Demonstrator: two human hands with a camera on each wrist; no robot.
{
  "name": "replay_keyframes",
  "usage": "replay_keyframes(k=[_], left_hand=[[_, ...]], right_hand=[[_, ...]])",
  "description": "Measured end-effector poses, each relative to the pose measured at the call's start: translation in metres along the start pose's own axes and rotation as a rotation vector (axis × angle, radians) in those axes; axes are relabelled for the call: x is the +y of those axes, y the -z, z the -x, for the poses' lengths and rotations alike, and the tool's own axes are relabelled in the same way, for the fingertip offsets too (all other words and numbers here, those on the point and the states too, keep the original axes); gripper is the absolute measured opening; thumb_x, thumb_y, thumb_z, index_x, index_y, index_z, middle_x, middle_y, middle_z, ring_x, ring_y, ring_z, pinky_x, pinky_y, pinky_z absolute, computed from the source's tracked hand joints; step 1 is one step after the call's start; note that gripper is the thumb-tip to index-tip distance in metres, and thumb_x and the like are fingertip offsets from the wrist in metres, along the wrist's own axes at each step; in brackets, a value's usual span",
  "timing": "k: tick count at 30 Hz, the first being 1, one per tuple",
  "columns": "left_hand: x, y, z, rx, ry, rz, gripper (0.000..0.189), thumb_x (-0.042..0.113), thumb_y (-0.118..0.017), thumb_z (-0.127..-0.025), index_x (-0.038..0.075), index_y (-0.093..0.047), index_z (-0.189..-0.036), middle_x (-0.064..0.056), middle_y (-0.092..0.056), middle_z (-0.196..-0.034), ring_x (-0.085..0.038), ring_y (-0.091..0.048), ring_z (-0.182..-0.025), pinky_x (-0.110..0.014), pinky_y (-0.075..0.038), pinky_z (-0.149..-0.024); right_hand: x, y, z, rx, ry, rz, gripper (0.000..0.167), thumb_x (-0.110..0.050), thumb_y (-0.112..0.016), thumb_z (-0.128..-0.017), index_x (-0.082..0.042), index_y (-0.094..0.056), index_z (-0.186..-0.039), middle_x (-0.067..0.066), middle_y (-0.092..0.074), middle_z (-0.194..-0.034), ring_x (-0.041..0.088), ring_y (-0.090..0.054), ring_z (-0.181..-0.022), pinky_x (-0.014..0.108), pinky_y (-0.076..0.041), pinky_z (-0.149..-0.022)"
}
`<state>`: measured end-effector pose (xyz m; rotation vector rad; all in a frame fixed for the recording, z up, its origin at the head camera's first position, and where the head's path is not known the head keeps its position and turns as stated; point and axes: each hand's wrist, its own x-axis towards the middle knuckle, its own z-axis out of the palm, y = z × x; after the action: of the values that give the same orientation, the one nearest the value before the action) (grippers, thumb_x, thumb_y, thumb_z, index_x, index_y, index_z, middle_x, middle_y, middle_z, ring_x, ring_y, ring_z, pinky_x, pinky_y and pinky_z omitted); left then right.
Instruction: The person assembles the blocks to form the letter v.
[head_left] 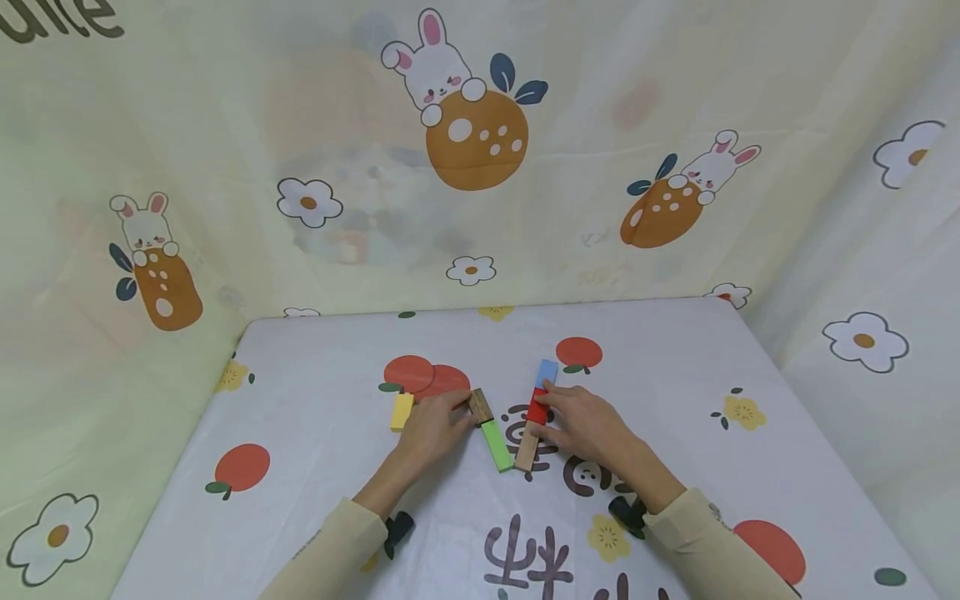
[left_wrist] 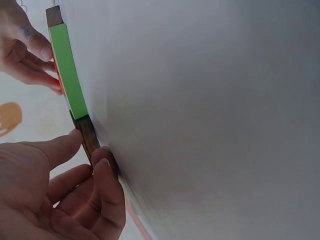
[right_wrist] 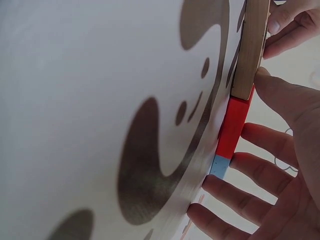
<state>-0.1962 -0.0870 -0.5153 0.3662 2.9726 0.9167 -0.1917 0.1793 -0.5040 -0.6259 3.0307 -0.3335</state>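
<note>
Five small rectangular blocks lie in a narrow V. Its left arm has a dark brown wood-grain block (head_left: pixel 481 406) at the far end and a green block (head_left: pixel 497 446) nearer. Light wood (head_left: pixel 527 446), red (head_left: pixel 537 408) and blue (head_left: pixel 547 372) blocks form the right arm, end to end. My left hand (head_left: pixel 433 429) pinches the dark brown block, thumb at its side and index finger round its far end. My right hand (head_left: pixel 588 423) touches the right arm's outer side with fingers spread: thumb on the light wood block, fingertips along the red (right_wrist: pixel 234 127) and blue blocks.
A yellow block (head_left: pixel 402 412) stands just left of my left hand. The tabletop cloth (head_left: pixel 300 500) is white with printed fruit, flowers and dark lettering. Pale curtains (head_left: pixel 577 225) with rabbit prints hang behind the table and at its sides.
</note>
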Motion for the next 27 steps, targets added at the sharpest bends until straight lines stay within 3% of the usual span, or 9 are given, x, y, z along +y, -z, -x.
replay_keyframes(k=[27], left_hand=[[0.0010,-0.0011,-0.0006,-0.020,-0.007,-0.007,0.049,0.023,-0.077,-0.098,0.010,-0.067,-0.143,-0.007,-0.073,-0.140,-0.029,-0.069,-0.131,-0.048,-0.058,-0.106]], right_hand=[[0.0005,-0.0003,-0.0002,-0.009,-0.003,-0.005,0.064,-0.052,-0.076,-0.095,-0.006,-0.069,-0.139,0.018,-0.058,-0.156,0.039,-0.064,-0.133,0.051,-0.058,-0.105]])
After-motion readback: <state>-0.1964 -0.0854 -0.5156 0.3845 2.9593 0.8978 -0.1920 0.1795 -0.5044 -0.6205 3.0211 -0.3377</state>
